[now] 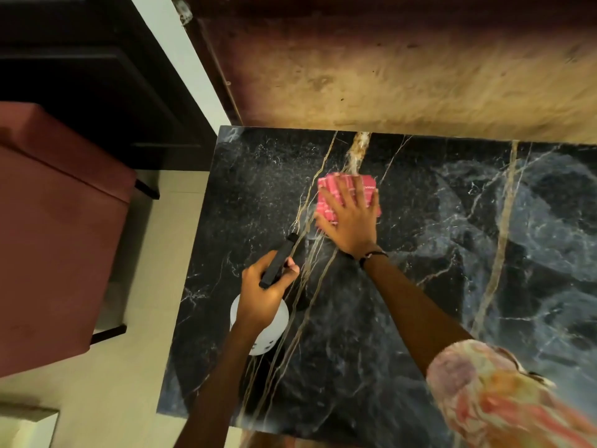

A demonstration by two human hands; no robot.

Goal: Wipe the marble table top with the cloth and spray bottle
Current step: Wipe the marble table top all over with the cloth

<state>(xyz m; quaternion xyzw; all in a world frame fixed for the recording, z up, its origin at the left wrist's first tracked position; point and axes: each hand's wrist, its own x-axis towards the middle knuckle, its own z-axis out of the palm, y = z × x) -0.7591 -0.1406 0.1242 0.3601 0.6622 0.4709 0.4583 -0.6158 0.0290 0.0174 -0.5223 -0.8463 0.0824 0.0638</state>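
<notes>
The black marble table top (436, 253) with gold and white veins fills the centre and right. A folded pink cloth (336, 194) lies on it near the far edge. My right hand (352, 218) rests flat on the cloth, fingers spread, pressing it to the marble. My left hand (263, 292) grips the neck of a spray bottle (274, 328), which has a white body and a black trigger head pointing toward the cloth. The bottle is over the table's left part; whether it touches the marble is unclear.
A stained tan wall (403, 66) runs along the table's far edge. A reddish-brown upholstered seat (58, 237) stands to the left on pale floor tiles (139, 367). Dark furniture (80, 59) fills the upper left. A patterned sleeve (504, 392) shows at lower right.
</notes>
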